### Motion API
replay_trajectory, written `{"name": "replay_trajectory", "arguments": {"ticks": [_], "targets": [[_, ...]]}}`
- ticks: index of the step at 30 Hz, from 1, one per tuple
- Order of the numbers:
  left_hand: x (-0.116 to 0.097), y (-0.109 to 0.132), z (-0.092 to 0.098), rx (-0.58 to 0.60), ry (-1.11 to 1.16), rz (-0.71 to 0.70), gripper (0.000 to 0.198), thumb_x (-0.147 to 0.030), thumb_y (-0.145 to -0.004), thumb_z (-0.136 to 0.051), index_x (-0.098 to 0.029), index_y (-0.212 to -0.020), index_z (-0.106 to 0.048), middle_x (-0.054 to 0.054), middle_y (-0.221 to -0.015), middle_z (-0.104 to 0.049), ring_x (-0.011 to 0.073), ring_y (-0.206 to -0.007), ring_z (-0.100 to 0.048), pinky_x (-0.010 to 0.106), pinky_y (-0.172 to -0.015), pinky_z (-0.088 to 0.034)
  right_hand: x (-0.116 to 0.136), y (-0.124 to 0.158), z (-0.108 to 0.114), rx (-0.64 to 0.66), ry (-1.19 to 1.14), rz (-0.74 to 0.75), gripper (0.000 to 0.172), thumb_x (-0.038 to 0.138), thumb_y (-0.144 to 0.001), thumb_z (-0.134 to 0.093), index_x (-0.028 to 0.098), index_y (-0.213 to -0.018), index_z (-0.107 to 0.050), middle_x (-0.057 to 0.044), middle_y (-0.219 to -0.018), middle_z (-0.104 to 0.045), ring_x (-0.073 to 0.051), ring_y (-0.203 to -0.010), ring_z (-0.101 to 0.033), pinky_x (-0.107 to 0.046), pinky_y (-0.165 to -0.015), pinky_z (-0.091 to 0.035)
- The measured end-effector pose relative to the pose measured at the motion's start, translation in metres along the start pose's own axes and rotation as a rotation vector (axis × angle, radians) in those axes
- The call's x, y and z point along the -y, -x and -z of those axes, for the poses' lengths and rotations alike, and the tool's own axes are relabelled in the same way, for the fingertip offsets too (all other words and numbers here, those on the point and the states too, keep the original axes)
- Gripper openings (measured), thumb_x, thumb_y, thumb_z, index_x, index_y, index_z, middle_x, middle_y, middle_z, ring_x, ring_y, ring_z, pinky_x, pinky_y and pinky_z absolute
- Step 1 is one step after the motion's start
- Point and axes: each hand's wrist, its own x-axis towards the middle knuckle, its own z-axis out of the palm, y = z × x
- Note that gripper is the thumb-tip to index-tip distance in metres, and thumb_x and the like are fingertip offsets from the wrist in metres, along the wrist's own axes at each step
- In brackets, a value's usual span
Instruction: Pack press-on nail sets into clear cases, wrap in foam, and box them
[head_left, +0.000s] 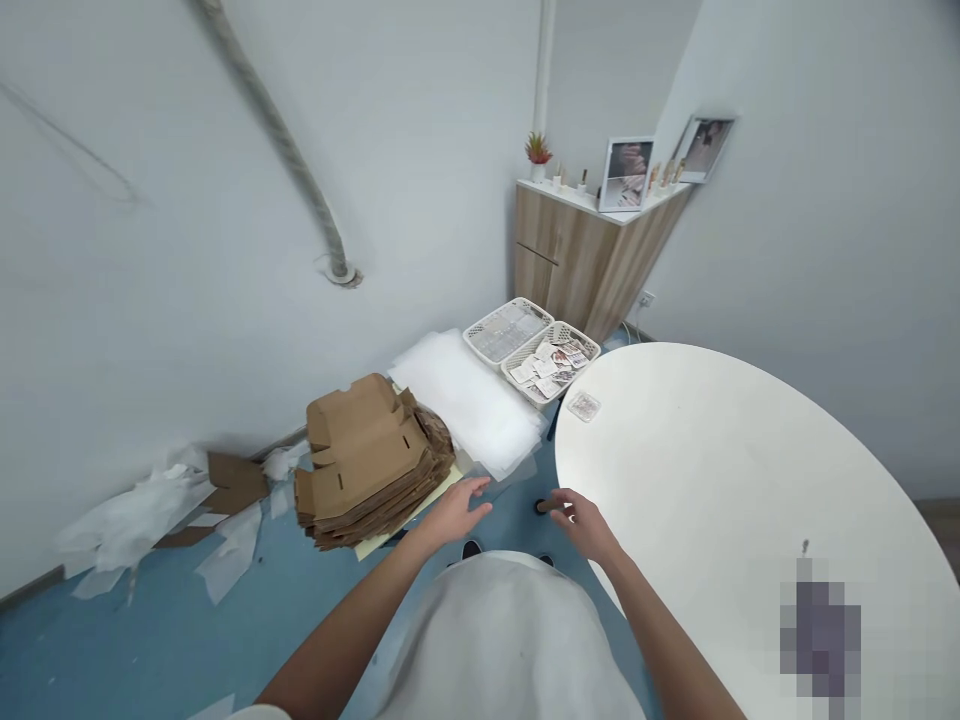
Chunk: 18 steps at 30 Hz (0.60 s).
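Note:
My left hand [456, 510] reaches forward with fingers apart and holds nothing, close to the right side of a stack of flat brown cardboard boxes [367, 480]. White sheets [469, 400] lie just beyond it. My right hand [583, 525] hovers by the near left edge of a round white table [697, 480], its fingers loosely bent and apart. A short brown piece with a dark round end [549, 505] shows beside its fingertips; it looks like a table leg, and no grip on it is visible. A small clear packet [583, 406] lies on the table.
Two white baskets stand past the sheets, one with clear flat cases [510, 330], the other with printed cards [551, 368]. Behind is a wooden cabinet [570, 245] with picture frames and a plant. Scrap wrapping [142, 515] litters the blue floor. A blurred patch [821, 635] covers something on the table.

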Motion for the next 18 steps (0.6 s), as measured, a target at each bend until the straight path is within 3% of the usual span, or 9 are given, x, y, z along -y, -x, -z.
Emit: {"name": "replay_trajectory", "arguments": {"ticks": [4, 8, 12, 18], "targets": [[0.026, 0.012, 0.024, -0.035, 0.076, 0.023, 0.047, -0.038, -0.074, -0.053, -0.019, -0.117, -0.052, 0.007, -0.115, -0.058, 0.0219, -0.101, -0.056, 0.034, -0.087, -0.043, 0.013, -0.023, -0.022, 0.076, 0.074, 0.022, 0.040, 0.038, -0.076, -0.049, 0.023, -0.113, -0.051, -0.008, -0.111, -0.058, -0.021, -0.090, -0.059, -0.035, -0.076, -0.048], [0.046, 0.012, 0.037, -0.037, 0.154, 0.040, 0.045, -0.037, -0.073, -0.055, -0.019, -0.114, -0.054, 0.007, -0.114, -0.059, 0.0215, -0.100, -0.056, 0.034, -0.086, -0.044, 0.025, -0.037, -0.048, 0.089, 0.139, 0.024, 0.043, 0.038, -0.076, -0.050, 0.022, -0.116, -0.050, -0.010, -0.114, -0.056, -0.021, -0.089, -0.060, -0.036, -0.076, -0.048], [0.051, 0.000, 0.043, -0.037, 0.193, 0.015, 0.045, -0.036, -0.072, -0.056, -0.019, -0.114, -0.053, 0.008, -0.116, -0.057, 0.0224, -0.105, -0.053, 0.036, -0.091, -0.041, 0.037, -0.044, -0.065, 0.133, 0.196, 0.043, 0.043, 0.034, -0.075, -0.052, 0.020, -0.116, -0.051, -0.011, -0.111, -0.057, -0.022, -0.091, -0.060, -0.036, -0.076, -0.047], [0.052, -0.033, 0.049, -0.075, 0.254, 0.014, 0.051, -0.037, -0.072, -0.058, -0.019, -0.119, -0.049, 0.010, -0.122, -0.052, 0.0251, -0.112, -0.048, 0.039, -0.095, -0.038, 0.058, -0.068, -0.063, 0.122, 0.253, 0.027, 0.041, 0.031, -0.077, -0.050, 0.020, -0.117, -0.049, -0.010, -0.116, -0.055, -0.022, -0.096, -0.058, -0.035, -0.078, -0.047]]}}
